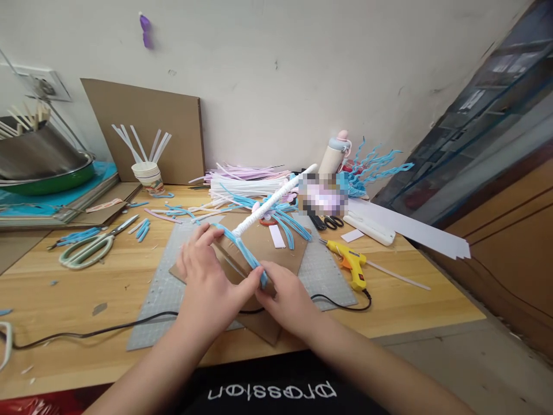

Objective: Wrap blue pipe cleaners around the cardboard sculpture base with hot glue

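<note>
Light-blue fuzzy strands are between the two hands in the head view, above the middle of the table, where they run in a slanting band. The left hand is spread quite wide: its bent fingers hold the upper end of the band, and its thumb reaches to the lower end. The right hand is nearly closed, with thumb and forefinger pinching this same lower end; whether the right fingers also hold something underneath, I cannot tell.

At the upper part of the band, the strands meet the lower end of a white stick, which is straight, rounded and soft-looking, and which leans up to the right. Under the hands lies brown cardboard, flat and matte, upon a grey cutting mat with fine printed lines. The table has smooth yellowish wood grain.

To the right lies a glue gun of yellow plastic, a thin translucent rod coming from its back. Behind, white fuzzy stems lie in a thick bundle. On the left are scissors with pale green looped handles and metal blades, and farther back a paper cup holds flat white strips.
</note>
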The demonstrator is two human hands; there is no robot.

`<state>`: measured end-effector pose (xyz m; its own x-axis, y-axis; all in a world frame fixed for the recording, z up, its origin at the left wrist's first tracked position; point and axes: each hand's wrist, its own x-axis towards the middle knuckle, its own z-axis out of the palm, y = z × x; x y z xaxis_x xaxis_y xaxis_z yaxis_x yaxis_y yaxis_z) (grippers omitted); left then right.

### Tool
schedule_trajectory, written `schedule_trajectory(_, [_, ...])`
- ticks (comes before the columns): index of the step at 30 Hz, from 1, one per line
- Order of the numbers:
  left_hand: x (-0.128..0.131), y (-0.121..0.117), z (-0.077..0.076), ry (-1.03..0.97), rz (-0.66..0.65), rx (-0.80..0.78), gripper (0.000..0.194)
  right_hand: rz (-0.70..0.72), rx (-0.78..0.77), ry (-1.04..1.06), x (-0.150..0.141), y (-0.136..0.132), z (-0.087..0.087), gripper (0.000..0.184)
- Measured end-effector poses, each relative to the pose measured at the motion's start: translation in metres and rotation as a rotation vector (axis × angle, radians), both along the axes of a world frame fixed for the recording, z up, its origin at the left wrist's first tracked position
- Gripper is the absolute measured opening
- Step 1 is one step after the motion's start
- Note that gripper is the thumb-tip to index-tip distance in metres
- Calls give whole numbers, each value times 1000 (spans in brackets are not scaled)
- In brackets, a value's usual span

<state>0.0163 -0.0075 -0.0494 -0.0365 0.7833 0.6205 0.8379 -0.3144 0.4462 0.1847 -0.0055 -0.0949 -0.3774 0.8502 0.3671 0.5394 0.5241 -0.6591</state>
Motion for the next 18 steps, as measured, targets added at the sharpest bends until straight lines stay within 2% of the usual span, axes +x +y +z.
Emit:
schedule_trajectory(4, [5,1,0,59,27,25,76,19,7,-35,0,7,-1,32])
schedule_trajectory(8, [6,-4,-3,79,27,46,79,13,12,-105,29,0,5,54])
schedule_trajectory(9, [5,-5,-4,76,32,49,79,-43,2,-113,43,-3,6,46])
schedule_trajectory(11, [4,-8,-5,74,39,54,80,-322,-6,-91,76,-8,8,21])
schedule_trajectory(13, [4,-10,-6,85,36,54,80,-660,-76,-250,112,-10,8,33])
schedule_trajectory(14, [4,-11,-6,95,30,54,80,-798,-168,-364,129,-9,7,39])
schedule_trajectory(16, [6,-12,-6,119,17,53,79,-928,-416,-463,158,-4,3,46])
schedule_trajectory(18, [9,-13,-7,151,3,56,79,-941,-504,-416,176,5,-4,45])
